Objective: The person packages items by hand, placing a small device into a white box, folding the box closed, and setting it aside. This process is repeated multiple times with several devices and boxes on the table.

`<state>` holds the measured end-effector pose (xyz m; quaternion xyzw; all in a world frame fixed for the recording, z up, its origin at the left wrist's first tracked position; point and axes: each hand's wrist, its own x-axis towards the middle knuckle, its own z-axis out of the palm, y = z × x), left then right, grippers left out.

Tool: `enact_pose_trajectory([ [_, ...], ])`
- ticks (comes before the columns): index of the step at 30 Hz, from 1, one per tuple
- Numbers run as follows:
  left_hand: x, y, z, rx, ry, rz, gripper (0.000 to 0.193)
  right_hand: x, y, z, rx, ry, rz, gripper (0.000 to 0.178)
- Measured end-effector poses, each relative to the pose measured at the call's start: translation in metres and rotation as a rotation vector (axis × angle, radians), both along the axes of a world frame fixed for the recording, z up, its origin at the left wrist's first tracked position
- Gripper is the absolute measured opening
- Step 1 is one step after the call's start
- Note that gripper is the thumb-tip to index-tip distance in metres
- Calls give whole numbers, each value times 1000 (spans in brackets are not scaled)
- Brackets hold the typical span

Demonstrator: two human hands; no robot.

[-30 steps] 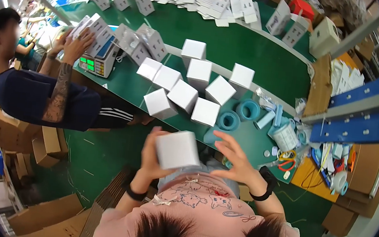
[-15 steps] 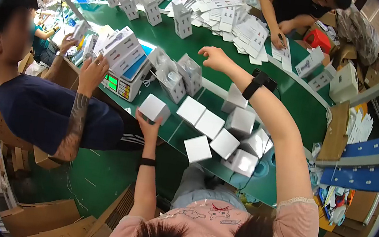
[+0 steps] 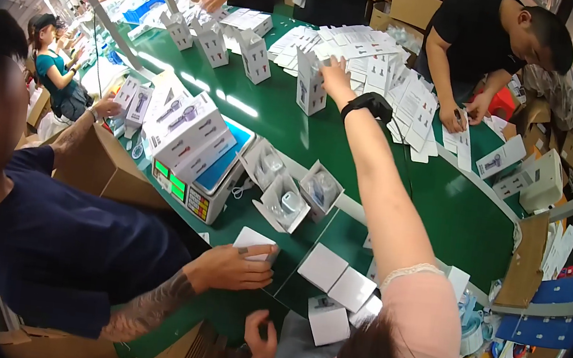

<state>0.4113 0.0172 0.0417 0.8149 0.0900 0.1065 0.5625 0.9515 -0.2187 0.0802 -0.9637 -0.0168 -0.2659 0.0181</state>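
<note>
My right arm stretches far across the green table, and my right hand [image 3: 336, 78] grips the upper edge of an upright white carton [image 3: 310, 87] with its top flaps up. My left hand [image 3: 260, 339] is low by my lap, its fingers loosely curled and apart, holding nothing. Just beyond it, a co-worker's tattooed arm reaches in, with that person's hand [image 3: 236, 267] on a closed white box [image 3: 255, 241]. Several closed white boxes [image 3: 322, 266] stand in front of me, partly hidden by my right arm and hair. Beyond them are open cartons [image 3: 283, 204] with bagged parts inside.
A weighing scale [image 3: 187, 199] bearing stacked printed boxes [image 3: 188, 131] stands at the left. Flat printed cartons [image 3: 372, 61] are heaped at the far side. More upright cartons [image 3: 255, 57] stand far left of my right hand. Another person writes at the far right.
My right hand has reached farther and taken hold of the upright carton. My left hand has let go of the white box and drawn back; the co-worker's hand is now on a white box there.
</note>
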Motion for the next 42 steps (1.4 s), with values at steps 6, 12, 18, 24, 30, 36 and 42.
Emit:
enact_pose_trajectory([
  [6, -3, 4, 67, 385, -338, -205, 23, -22, -32, 63, -327, 71, 195, 24],
  [12, 13, -35, 111, -72, -677, -434, 32, -221, -104, 224, -27, -4, 457, 16],
  [18, -10, -150, 141, -337, -461, -907, 77, -469, -136, 295, 66, 199, 203, 15],
  [24, -71, -259, 136, -290, -311, -1081, 103, -636, -160, 224, 250, 338, 83, 19],
  [30, -99, -319, 29, -505, -236, -1125, 106, -732, -177, 146, 536, -37, -19, 24],
  [36, -101, -328, -40, -362, -353, -1289, 100, -785, -196, 6, 1138, -560, -294, 32],
  [42, -104, -302, -52, -176, -318, -1401, 79, -783, -175, -53, 1069, -119, -258, 46],
])
